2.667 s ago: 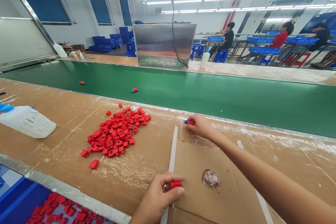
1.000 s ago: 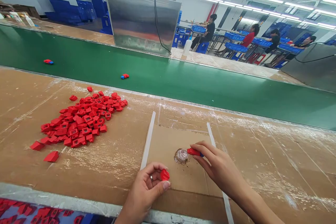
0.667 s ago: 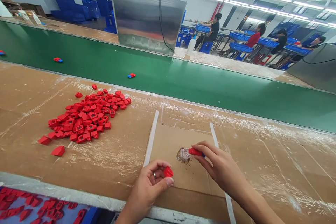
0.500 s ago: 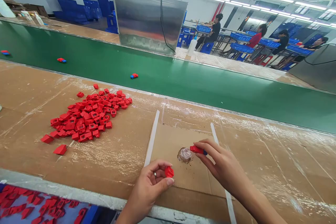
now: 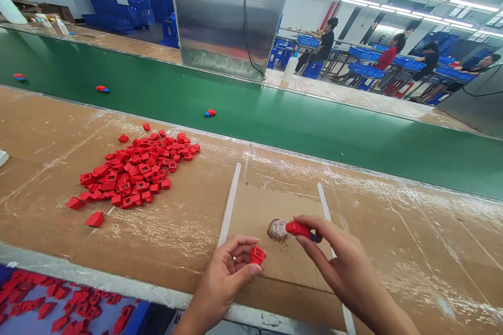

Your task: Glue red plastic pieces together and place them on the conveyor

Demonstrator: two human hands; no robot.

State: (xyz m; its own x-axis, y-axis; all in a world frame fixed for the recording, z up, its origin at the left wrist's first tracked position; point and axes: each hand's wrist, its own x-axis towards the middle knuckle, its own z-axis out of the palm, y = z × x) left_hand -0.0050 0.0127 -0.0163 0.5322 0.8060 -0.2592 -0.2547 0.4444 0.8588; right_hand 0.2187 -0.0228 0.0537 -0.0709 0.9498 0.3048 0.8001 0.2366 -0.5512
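Observation:
My left hand (image 5: 230,272) pinches a small red hollow plastic block (image 5: 257,255) between thumb and fingers, its opening facing up. In my right hand (image 5: 338,254) is a red and blue toy car piece (image 5: 299,229), held by thumb and fingertips with its red end pointing left. That end is at the right edge of a whitish paste blob (image 5: 278,229); whether it touches, I cannot tell. The blob lies on a cardboard sheet (image 5: 251,204) between two white tape strips. To the left, many similar red blocks (image 5: 137,170) lie in a pile.
Beyond the worktop runs a green conveyor belt (image 5: 314,125) carrying several red and blue pieces, one a toy car piece (image 5: 210,113). A blue bin (image 5: 143,319) of red parts sits below the front edge. Behind the belt stand a metal panel (image 5: 228,26) and a white bottle (image 5: 290,69). People sit at far tables.
The pieces on the belt have moved right. My right hand has shifted slightly right and down with the toy car piece. The block in my left hand is turned to show more of its opening.

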